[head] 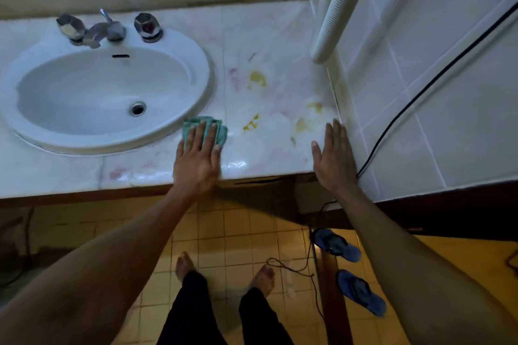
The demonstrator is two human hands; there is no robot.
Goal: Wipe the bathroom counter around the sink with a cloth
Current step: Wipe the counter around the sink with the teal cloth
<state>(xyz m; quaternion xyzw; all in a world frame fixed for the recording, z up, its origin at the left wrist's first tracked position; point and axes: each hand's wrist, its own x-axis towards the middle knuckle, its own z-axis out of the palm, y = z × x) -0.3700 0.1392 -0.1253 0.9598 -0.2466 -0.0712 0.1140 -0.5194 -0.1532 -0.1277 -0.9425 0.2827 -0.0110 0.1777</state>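
A white oval sink [179,45] is set in a pale marble counter [280,36]. My left hand [197,159] presses flat on a folded teal cloth [221,131] lying on the counter beside the sink's front right rim. Only the far part of the cloth shows past my fingers. Yellow stains [258,78] and faint pink marks spot the counter to the right of the sink. My right hand [333,157] rests flat with fingers straight on the counter's front right corner, next to the tiled wall, holding nothing.
A chrome tap [103,29] with two knobs stands behind the basin. A ribbed white hose [333,8] hangs down the tiled right wall [420,64], and a black cable [420,92] runs along it. Blue flip-flops [336,244] lie on the yellow floor tiles by my bare feet.
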